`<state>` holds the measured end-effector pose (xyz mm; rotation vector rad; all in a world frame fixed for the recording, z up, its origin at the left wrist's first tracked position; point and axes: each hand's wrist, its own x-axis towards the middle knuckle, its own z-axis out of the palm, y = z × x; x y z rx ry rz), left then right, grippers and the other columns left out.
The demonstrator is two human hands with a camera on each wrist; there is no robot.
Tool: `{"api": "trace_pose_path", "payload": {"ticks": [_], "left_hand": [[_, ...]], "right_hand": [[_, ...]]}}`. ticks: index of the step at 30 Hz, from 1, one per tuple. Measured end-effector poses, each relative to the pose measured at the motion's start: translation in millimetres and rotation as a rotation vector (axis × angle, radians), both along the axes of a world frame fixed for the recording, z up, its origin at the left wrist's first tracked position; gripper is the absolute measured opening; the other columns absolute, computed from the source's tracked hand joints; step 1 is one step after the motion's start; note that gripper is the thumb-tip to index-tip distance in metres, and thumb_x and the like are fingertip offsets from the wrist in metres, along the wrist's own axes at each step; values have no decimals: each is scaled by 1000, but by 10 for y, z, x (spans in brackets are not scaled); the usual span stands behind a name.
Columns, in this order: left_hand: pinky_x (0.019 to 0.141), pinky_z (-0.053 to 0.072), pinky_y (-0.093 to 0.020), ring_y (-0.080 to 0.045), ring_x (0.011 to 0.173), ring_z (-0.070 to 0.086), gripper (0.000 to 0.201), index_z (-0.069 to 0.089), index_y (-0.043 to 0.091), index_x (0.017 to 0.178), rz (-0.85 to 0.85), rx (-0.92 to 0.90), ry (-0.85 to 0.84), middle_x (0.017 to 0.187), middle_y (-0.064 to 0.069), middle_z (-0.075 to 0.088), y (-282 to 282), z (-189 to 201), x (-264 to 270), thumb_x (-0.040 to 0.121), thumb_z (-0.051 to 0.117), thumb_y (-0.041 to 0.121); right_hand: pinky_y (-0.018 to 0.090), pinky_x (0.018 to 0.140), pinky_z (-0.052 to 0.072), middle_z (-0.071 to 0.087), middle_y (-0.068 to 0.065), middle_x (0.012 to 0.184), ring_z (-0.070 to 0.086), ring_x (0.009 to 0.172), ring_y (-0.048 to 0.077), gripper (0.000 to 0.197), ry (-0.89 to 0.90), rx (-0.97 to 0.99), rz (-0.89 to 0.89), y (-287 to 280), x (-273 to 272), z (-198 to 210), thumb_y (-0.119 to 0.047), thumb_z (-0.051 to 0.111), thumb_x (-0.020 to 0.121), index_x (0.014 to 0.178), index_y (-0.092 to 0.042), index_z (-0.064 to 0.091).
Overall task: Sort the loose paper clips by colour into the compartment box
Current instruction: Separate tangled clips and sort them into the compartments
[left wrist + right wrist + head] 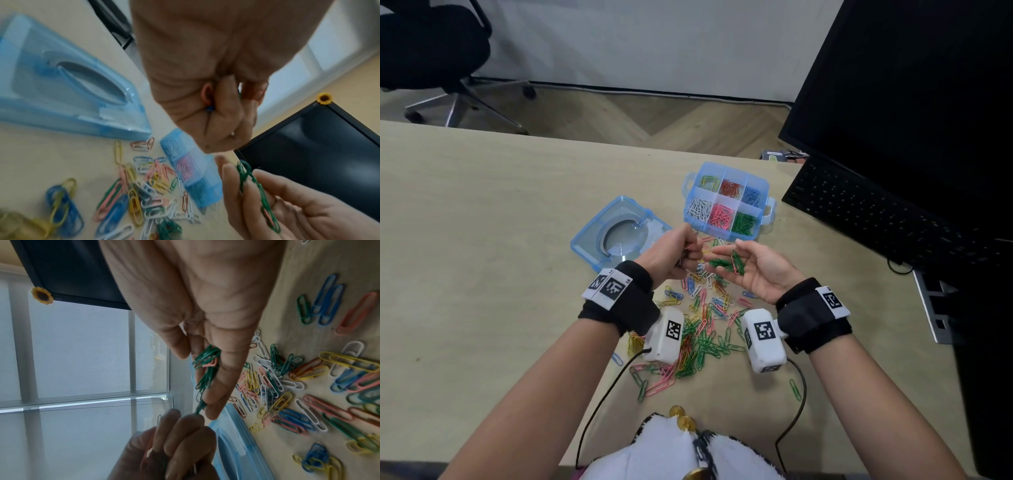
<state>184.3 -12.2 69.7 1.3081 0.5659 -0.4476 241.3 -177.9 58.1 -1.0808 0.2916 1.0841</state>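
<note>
Green clips (729, 262): a small bunch lies across the upturned fingers of the right hand (755, 270), held up over the far end of the pile; in the right wrist view one pink clip (210, 364) sits among them.
Right hand: palm up, fingers gently bent under the bunch, thumb lifted off it.
Left hand (674, 255): curled into a fist just beside the right fingertips; the left wrist view shows clips tucked inside it, red and blue ends peeking out (207, 100). Whether it also touches the green bunch I cannot tell.
Box (727, 202): stands open just beyond the hands, six compartments, all with clips. Far row: a mix with green and yellow, then red, then blue. Near row: white, pink, green (744, 221).
Pile (698, 329): a wide mixed scatter on the desk (482, 240) between and under the wrists, with blue, yellow, pink, green and white.
Progress: each compartment is part filled, yet the pile is large; I judge the sort about half done at most. The bunch looks bound for the near-right compartment, once the pink stray is picked out.
Lid (619, 233): lies apart, left of the box.
Keyboard (876, 212): at the right, well clear.
</note>
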Motion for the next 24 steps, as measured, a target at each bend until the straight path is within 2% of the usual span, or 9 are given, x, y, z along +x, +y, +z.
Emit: {"api": "trace_pose_path", "payload": {"ticks": [4, 6, 9, 12, 15, 18, 19, 21, 24], "left_hand": [[34, 17, -14, -8, 43, 29, 28, 43, 12, 64, 82, -160, -44, 60, 1, 45, -46, -24, -16, 85, 26, 17], [36, 19, -15, -8, 45, 35, 31, 53, 7, 70, 102, -158, -44, 64, -2, 55, -79, -13, -18, 86, 28, 15], [40, 21, -17, -9, 49, 38, 28, 61, 7, 77, 46, 23, -76, 70, -5, 58, -117, 13, 10, 86, 35, 11], [41, 20, -15, -8, 44, 33, 23, 56, 9, 72, 5, 161, -110, 68, -5, 51, -166, 56, 42, 87, 39, 12], [39, 25, -16, -7, 37, 33, 36, 50, 11, 64, 2, 336, -176, 60, -1, 46, -236, 34, 65, 95, 45, 26], [52, 31, -25, -10, 45, 39, 50, 52, 13, 61, -59, 591, -297, 53, 4, 44, -263, -64, 66, 101, 39, 41], [55, 32, -26, -10, 49, 42, 48, 53, 16, 63, -84, 648, -325, 54, 5, 47, -267, -78, 58, 102, 37, 39], [60, 33, -27, -10, 58, 47, 33, 59, 18, 84, -141, 714, -361, 69, 6, 58, -271, -111, 45, 103, 35, 32], [56, 38, -30, -11, 56, 48, 24, 55, 19, 114, -284, 834, -402, 81, -1, 64, -296, -116, 1, 101, 34, 25]], "right_hand": [[29, 76, 57, 69, 16, 98, 69, 85, 23, 39, -7, -11, -67, 24, 8, -21, -20, 34, 103, 101, 8, 62], [30, 76, 57, 68, 15, 99, 68, 84, 22, 39, -6, -8, -100, 37, 14, -29, -18, 33, 103, 99, 8, 62], [31, 72, 59, 70, 15, 92, 71, 76, 22, 39, 10, 3, -142, 46, 22, -29, -17, 32, 103, 99, 9, 61], [31, 72, 59, 71, 16, 89, 71, 76, 24, 39, 31, 13, -177, 61, 32, -37, -16, 32, 103, 99, 9, 61], [34, 74, 58, 69, 17, 92, 66, 85, 25, 36, 41, 25, -233, 77, 35, -36, -15, 33, 103, 94, 8, 60], [38, 78, 56, 65, 18, 100, 63, 89, 25, 31, 49, 53, -279, 85, 40, -40, -13, 34, 102, 93, 6, 56], [39, 79, 56, 64, 18, 103, 63, 90, 25, 31, 52, 67, -279, 82, 42, -49, -13, 34, 102, 95, 6, 56], [38, 80, 56, 65, 17, 103, 63, 91, 24, 32, 52, 85, -278, 70, 55, -71, -14, 33, 102, 100, 8, 57], [34, 74, 59, 69, 12, 93, 67, 82, 20, 32, 36, 78, -277, 66, 80, -92, -14, 34, 102, 96, 4, 60]]}}
